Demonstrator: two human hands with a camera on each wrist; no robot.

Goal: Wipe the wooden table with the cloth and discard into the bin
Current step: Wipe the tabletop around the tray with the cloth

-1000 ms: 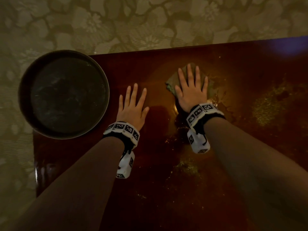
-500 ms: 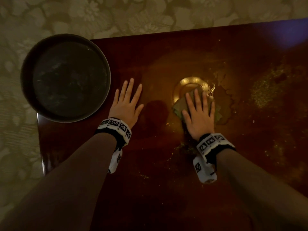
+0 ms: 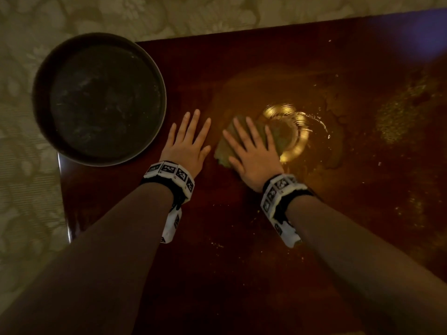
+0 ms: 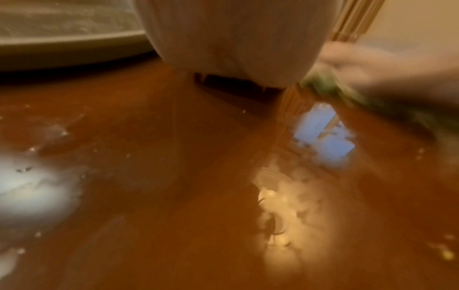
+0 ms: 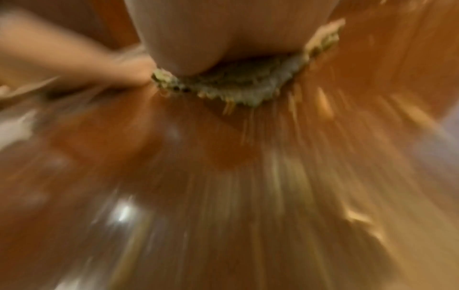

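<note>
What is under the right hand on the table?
A crumpled green cloth lies under the right hand, whose flat fingers press it onto the wooden table. Its edges stick out around the hand. The cloth's middle and the wood beneath it are covered.

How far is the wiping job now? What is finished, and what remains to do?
Little looks finished: the table near the person has only a few specks. In hand: the right hand presses the green cloth flat on the wet patch, while the left hand rests flat beside it. Left: the yellow-green crumbs on the right side, and nothing seems discarded into the bin yet.
</note>
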